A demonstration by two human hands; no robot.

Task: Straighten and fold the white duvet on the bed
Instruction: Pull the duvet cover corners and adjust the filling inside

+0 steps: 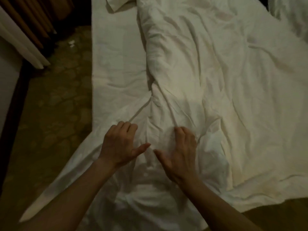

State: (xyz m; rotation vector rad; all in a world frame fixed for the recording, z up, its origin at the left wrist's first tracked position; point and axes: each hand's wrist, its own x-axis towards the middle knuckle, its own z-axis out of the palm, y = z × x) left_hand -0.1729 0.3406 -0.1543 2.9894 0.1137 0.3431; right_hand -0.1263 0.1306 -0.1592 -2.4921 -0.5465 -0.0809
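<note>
At the foot end of the bed (116,52), both my hands are down on the white duvet (208,80), which lies bunched and creased along the mattress middle, near edge spilling over toward me. Left hand (120,144): fingers curled into the cloth, thumb out, grip bunching a fold. Right hand (179,150): fingers bent, tips dug into a ridge of fabric, thumb splayed; looks like a pinch, not a flat press. The hands sit close together, thumbs nearly meeting.

Risks, as I judge them: pulling from two points this close drags only the middle, so the wrinkles deepen instead of flattening. A hard tug could slide the whole duvet off the near edge onto the carpet (55,100). The sheet underneath may come along too.
</note>
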